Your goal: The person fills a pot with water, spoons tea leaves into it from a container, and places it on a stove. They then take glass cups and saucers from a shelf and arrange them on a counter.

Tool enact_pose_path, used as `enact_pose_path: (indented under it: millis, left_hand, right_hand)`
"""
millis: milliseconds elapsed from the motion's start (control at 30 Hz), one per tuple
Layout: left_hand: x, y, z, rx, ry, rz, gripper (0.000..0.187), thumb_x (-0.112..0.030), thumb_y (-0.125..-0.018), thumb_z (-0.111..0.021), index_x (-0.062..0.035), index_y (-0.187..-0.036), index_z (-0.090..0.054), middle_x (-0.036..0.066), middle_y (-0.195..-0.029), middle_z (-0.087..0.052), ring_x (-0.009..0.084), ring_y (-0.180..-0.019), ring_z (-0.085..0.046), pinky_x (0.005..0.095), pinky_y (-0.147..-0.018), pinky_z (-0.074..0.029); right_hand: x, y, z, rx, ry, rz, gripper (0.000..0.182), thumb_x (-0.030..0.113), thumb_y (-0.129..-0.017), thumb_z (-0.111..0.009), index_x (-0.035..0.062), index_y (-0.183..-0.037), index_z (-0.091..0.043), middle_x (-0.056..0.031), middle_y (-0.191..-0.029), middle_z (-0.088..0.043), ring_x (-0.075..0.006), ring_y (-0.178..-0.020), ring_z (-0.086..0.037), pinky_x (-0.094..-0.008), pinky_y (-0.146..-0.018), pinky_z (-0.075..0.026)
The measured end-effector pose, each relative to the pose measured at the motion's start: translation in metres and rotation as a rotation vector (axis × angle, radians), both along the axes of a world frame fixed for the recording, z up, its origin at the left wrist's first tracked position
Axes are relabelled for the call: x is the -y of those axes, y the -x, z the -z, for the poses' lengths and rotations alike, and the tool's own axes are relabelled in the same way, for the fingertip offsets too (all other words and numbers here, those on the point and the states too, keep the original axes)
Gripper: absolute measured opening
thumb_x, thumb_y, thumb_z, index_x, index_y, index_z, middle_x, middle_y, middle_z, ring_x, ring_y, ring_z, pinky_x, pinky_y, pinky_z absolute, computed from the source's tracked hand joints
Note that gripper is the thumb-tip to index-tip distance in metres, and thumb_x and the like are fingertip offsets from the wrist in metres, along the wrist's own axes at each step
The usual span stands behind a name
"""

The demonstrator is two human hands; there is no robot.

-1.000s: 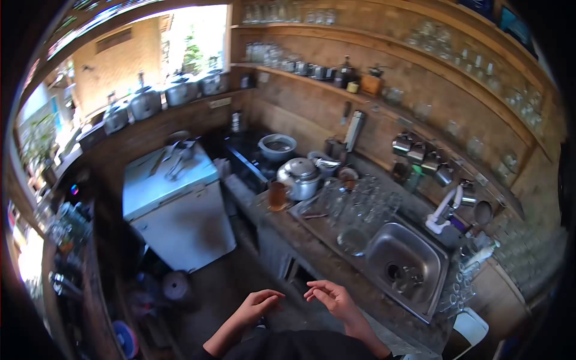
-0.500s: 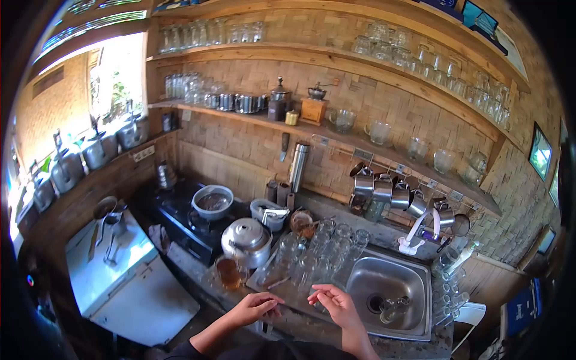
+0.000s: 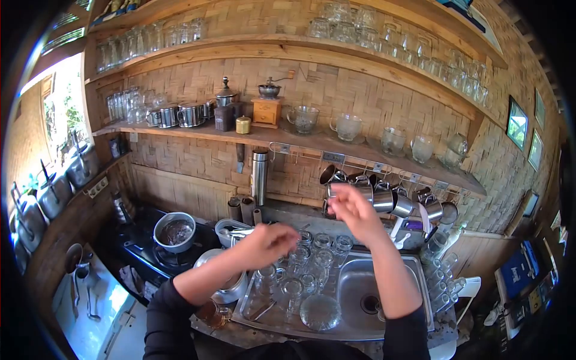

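My left hand [image 3: 270, 245] is raised over the drainboard [image 3: 249, 303], its fingers loosely bent with nothing visible in them. Below it stand several clear glass mugs [image 3: 291, 291], packed close together. My right hand [image 3: 355, 210] is higher and further forward, fingers apart and holding nothing. In this view it overlaps the row of metal mugs [image 3: 403, 205] hanging from hooks under the shelf. A round glass vessel [image 3: 320, 313] rests at the drainboard's near edge. The sink [image 3: 354, 285] lies beneath my right forearm, which hides part of it.
A metal pan [image 3: 174, 231] sits on the black stove [image 3: 138, 243] at left. Partly behind my left forearm is a silver kettle [image 3: 237, 291]; a glass of brown liquid [image 3: 213, 315] is near it. A steel flask [image 3: 259, 178] stands at the wall. Shelves above hold glassware.
Both hands have risen and reached forward from the counter's near edge, the right one up toward the hanging mugs. The view has turned to the right.
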State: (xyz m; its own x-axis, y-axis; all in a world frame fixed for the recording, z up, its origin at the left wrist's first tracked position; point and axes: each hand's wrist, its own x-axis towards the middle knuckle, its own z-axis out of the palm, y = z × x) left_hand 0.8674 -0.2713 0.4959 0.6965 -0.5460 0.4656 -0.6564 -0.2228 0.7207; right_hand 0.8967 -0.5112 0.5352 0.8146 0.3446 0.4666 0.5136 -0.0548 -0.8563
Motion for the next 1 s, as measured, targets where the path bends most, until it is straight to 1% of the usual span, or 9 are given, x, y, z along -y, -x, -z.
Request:
enact_pose_path:
  millis: [100, 233, 300, 433, 533, 600, 733, 900, 1000]
  left_hand:
    - [0.01, -0.057, -0.026, 0.003, 0.015, -0.181, 0.018, -0.012, -0.085, -0.053, 0.0018, -0.094, -0.059, 0.009, -0.076, -0.063, 0.0127, -0.065, -0.06, 0.0247, -0.058, -0.047]
    - [0.005, -0.136, -0.068, -0.178, 0.194, -0.314, 0.016, -0.011, -0.085, -0.052, 0.0009, -0.091, -0.06, 0.007, -0.078, -0.063, 0.0134, -0.068, -0.06, 0.0243, -0.059, -0.048]
    - [0.001, -0.163, -0.083, -0.422, 0.442, -0.315, 0.015, -0.012, -0.086, -0.051, 0.0, -0.088, -0.061, 0.006, -0.08, -0.061, 0.0135, -0.072, -0.06, 0.0252, -0.061, -0.05]
    - [0.001, -0.21, -0.095, -0.414, 0.478, -0.349, 0.02, -0.015, -0.088, -0.048, -0.0028, -0.098, -0.059, 0.006, -0.087, -0.06, 0.0145, -0.076, -0.059, 0.0274, -0.067, -0.052]
    - [0.006, -0.247, -0.097, -0.323, 0.39, -0.47, 0.019, -0.013, -0.085, -0.051, 0.0014, -0.095, -0.058, 0.009, -0.086, -0.059, 0.0168, -0.072, -0.06, 0.0294, -0.065, -0.054]
    - [0.006, -0.273, -0.099, -0.255, 0.123, -0.671, 0.02, -0.007, -0.081, -0.049, 0.0103, -0.089, -0.056, 0.017, -0.083, -0.06, 0.024, -0.071, -0.065, 0.0298, -0.053, -0.054]
    - [0.009, -0.3, -0.112, -0.487, 0.407, -0.592, 0.02, -0.001, -0.079, -0.047, 0.0165, -0.086, -0.052, 0.021, -0.083, -0.059, 0.0311, -0.067, -0.065, 0.0317, -0.049, -0.055]
    - [0.014, -0.309, -0.115, -0.538, 0.465, -0.546, 0.024, 0.004, -0.079, -0.052, 0.0174, -0.098, -0.045, 0.023, -0.091, -0.053, 0.0336, -0.071, -0.063, 0.0322, -0.057, -0.059]
    - [0.014, -0.315, -0.115, -0.631, 0.602, -0.554, 0.024, 0.01, -0.076, -0.046, 0.0115, -0.101, -0.047, 0.022, -0.101, -0.053, 0.0378, -0.073, -0.063, 0.0338, -0.05, -0.058]
  right_hand:
    - [-0.008, -0.069, -0.022, 0.071, 0.089, 0.106, 0.038, 0.013, -0.085, -0.057, 0.0016, -0.119, -0.044, -0.0046, -0.089, -0.054, -0.0075, -0.074, -0.054, -0.0216, -0.067, -0.044]
    - [-0.021, -0.164, -0.041, 0.113, 0.19, 0.255, 0.041, 0.02, -0.082, -0.058, 0.0015, -0.117, -0.047, -0.0086, -0.094, -0.06, -0.0149, -0.076, -0.059, -0.028, -0.067, -0.046]
    - [-0.026, -0.2, -0.049, 0.169, 0.299, 0.469, 0.035, 0.028, -0.079, -0.059, -0.0008, -0.1, -0.058, -0.0158, -0.092, -0.063, -0.026, -0.077, -0.062, -0.0341, -0.068, -0.047]
    - [-0.04, -0.199, -0.079, 0.064, 0.617, 0.567, 0.037, 0.03, -0.077, -0.056, -0.0055, -0.072, -0.063, -0.0233, -0.077, -0.062, -0.0349, -0.081, -0.061, -0.0364, -0.076, -0.048]
    - [-0.045, -0.227, -0.073, 0.103, 0.728, 0.639, 0.038, 0.033, -0.08, -0.054, -0.0039, -0.079, -0.064, -0.0224, -0.083, -0.063, -0.036, -0.086, -0.06, -0.0379, -0.078, -0.048]
    - [-0.051, -0.235, -0.069, 0.092, 0.717, 0.735, 0.039, 0.035, -0.082, -0.052, -0.0023, -0.082, -0.064, -0.0215, -0.087, -0.063, -0.0357, -0.088, -0.06, -0.0387, -0.078, -0.048]
    - [-0.066, -0.226, -0.07, 0.03, 0.7, 0.991, 0.044, 0.041, -0.086, -0.045, 0.0021, -0.092, -0.064, -0.0186, -0.096, -0.063, -0.0331, -0.093, -0.06, -0.04, -0.078, -0.048]
    - [-0.067, -0.227, -0.066, 0.014, 0.763, 1.006, 0.041, 0.04, -0.085, -0.046, 0.0037, -0.093, -0.064, -0.0165, -0.096, -0.063, -0.0306, -0.093, -0.06, -0.0399, -0.077, -0.049]
    - [-0.069, -0.222, -0.068, -0.006, 0.757, 1.022, 0.04, 0.039, -0.084, -0.047, 0.0036, -0.093, -0.064, -0.0162, -0.096, -0.063, -0.0304, -0.092, -0.061, -0.0395, -0.076, -0.049]
